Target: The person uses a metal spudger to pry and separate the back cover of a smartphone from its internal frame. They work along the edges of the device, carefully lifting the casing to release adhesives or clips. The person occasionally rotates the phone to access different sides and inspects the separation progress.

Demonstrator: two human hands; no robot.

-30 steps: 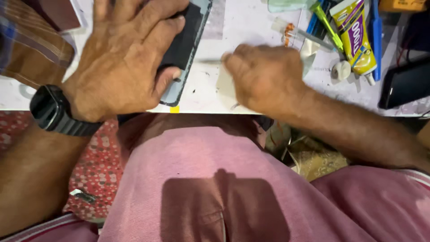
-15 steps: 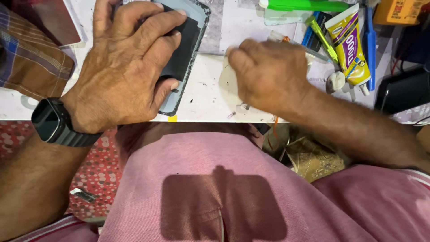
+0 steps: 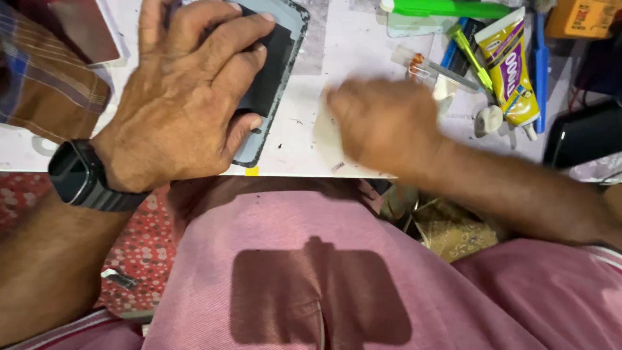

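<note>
My left hand (image 3: 181, 110) lies flat on a dark phone (image 3: 278, 58) with a grey frame and pins it to the white table (image 3: 291, 146). Its fingers spread across the phone's dark inner face, and a black watch (image 3: 81, 175) is on that wrist. My right hand (image 3: 389, 123) is blurred, fingers curled, just right of the phone and apart from it. A pale thin piece (image 3: 324, 133) shows under its left edge, seemingly held against the table. What else the curled fingers hold is hidden.
Right of my right hand lie a yellow and purple glue tube (image 3: 508, 71), a green tool (image 3: 447, 9), a blue tool (image 3: 540, 71), a small clear vial (image 3: 421, 61) and a black device (image 3: 583, 133). A checked cloth (image 3: 45, 84) lies at the far left.
My right hand has drawn back from the phone's edge to the right, now blurred. The thin tool seen between it and the phone no longer shows. My left hand stays on the phone.
</note>
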